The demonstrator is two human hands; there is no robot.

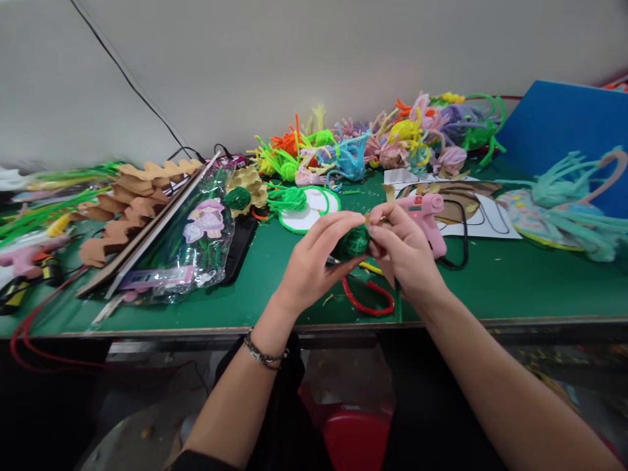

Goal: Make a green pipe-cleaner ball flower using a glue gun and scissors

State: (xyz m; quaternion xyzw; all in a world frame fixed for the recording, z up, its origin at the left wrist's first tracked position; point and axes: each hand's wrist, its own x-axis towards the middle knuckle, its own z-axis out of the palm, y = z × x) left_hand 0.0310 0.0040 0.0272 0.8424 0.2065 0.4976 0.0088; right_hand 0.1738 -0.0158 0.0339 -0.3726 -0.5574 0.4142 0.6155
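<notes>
The left hand (314, 258) is curled narrow around a dark green ball (355, 243), with fingers above and thumb below; the right hand (405, 252) pinches at the ball's right edge, any smaller piece between its fingertips being too obscured to identify; the ball is thus held above the near side of the bench (275, 313), the left hand apparently steadying it while the right does the fine work; a red loop (367, 309) lies just below, its remainder partly hidden; a pink glue gun (432, 219) stands just beyond the right hand, presumably placed for easy reach; farther left lies a white disc (294, 217) with a green edge; as to containers, a tan moulded tray (256, 180) at far left of the hands carries a second dark green ball (237, 198), its hollow probably checking any roll; a clear plastic bag (212, 256), nearer and farther left, contains green strands and a printed figure (205, 220); brown moulded strips (142, 209) lie left of it, contents not visible; bundled fuzzy stems (353, 157) line the far side, seemingly to leave the near side workable.
</notes>
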